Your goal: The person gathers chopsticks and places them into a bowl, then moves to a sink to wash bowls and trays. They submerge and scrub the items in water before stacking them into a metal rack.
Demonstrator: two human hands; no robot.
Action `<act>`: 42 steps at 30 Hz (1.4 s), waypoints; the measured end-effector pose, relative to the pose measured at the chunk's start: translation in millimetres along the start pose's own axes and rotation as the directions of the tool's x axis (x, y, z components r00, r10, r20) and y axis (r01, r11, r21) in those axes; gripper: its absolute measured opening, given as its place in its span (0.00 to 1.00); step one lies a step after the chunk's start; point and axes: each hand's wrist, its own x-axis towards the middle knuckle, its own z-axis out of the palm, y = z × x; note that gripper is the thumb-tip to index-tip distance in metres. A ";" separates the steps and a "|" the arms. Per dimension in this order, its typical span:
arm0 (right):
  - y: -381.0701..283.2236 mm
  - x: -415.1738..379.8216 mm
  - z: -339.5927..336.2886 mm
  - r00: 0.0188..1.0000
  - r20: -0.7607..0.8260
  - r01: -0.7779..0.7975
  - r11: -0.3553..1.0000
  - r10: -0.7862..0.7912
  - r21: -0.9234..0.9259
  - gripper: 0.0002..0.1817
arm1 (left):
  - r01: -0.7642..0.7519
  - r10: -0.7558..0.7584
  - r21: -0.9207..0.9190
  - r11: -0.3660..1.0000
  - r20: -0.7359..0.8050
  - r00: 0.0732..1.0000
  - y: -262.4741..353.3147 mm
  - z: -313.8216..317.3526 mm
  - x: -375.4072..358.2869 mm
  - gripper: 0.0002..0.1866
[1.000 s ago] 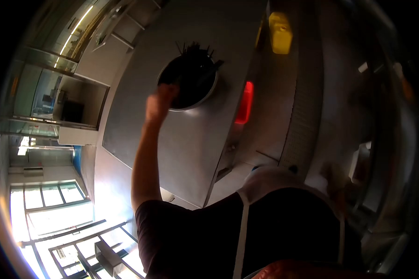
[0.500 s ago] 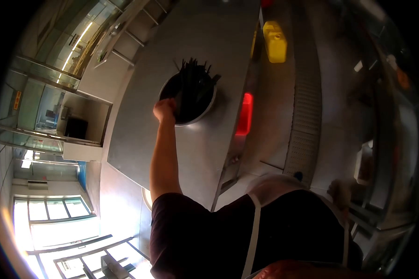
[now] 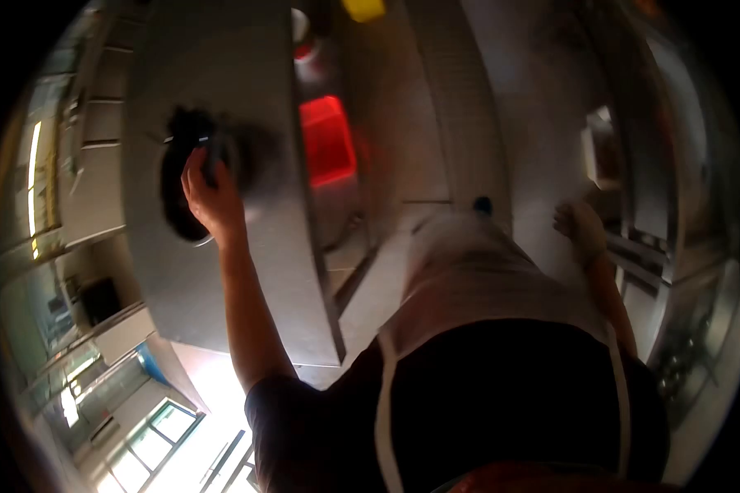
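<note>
On the left, a round metal pot (image 3: pixel 169 201) stands on the steel table, holding a bundle of dark stick-like utensils (image 3: pixel 191 125) that poke above its rim. My left hand (image 3: pixel 211 195) reaches over the pot, its fingers and thumb closed around part of the dark bundle. Motion blur hides the exact kind of these utensils. Away from the table, my right hand (image 3: pixel 581 232) hangs low on the right side, fingers loosely curled, with nothing visible in it.
The steel table (image 3: pixel 230 287) has its long edge beside my body. A red plastic bin (image 3: pixel 329 141) sits below that edge, with a yellow container (image 3: pixel 364 8) farther off. A floor drain grate (image 3: pixel 460 107) runs between the table and a metal counter (image 3: pixel 649 197) on the right.
My view has swung, so the table and pot appear farther left. My left hand has shifted from the pot's near rim onto the dark bundle. My right hand shows more clearly.
</note>
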 end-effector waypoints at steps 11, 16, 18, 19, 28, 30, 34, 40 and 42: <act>141.4 173.3 81.6 0.937 0.221 -0.162 0.896 0.271 -0.414 0.10 | 0.278 -0.045 -0.078 0.958 0.911 0.410 66.4 164.2 -383.4 0.19; 388.5 341.3 94.2 0.606 0.794 0.791 -0.141 0.052 -0.595 0.09 | 0.397 -0.298 0.206 0.894 0.937 0.185 16.6 198.0 -490.7 0.20; 498.5 402.2 92.6 0.682 0.701 0.731 -0.233 0.211 -0.641 0.10 | 0.423 -0.399 0.330 0.844 0.913 0.085 0.9 210.3 -534.8 0.22; 519.1 414.2 105.4 0.778 0.585 0.627 -0.232 0.229 -0.743 0.10 | 0.426 -0.452 0.396 0.813 0.891 0.034 -5.2 213.6 -551.5 0.23; 650.3 463.1 114.2 0.734 0.669 0.655 -0.386 0.119 -0.650 0.09 | 0.501 -0.489 0.414 0.760 0.872 0.020 -30.8 213.2 -556.3 0.22; 664.8 473.0 104.9 0.546 0.775 0.797 -0.482 0.319 -0.363 0.09 | 0.478 -0.479 0.407 0.779 0.877 0.034 -35.2 221.0 -552.5 0.21; 619.0 470.6 123.3 0.669 0.651 0.739 -0.411 0.358 -0.534 0.08 | 0.455 -0.461 0.397 0.797 0.887 0.034 -32.4 224.3 -545.7 0.21; 526.9 452.5 143.0 0.941 0.320 0.299 0.172 0.109 -0.939 0.09 | 0.465 -0.440 0.344 0.815 0.891 0.110 -24.6 222.7 -544.9 0.18; 474.8 420.7 133.8 0.933 0.287 0.106 0.598 0.216 -0.795 0.08 | 0.440 -0.418 0.324 0.838 0.899 0.135 -19.1 222.0 -541.7 0.17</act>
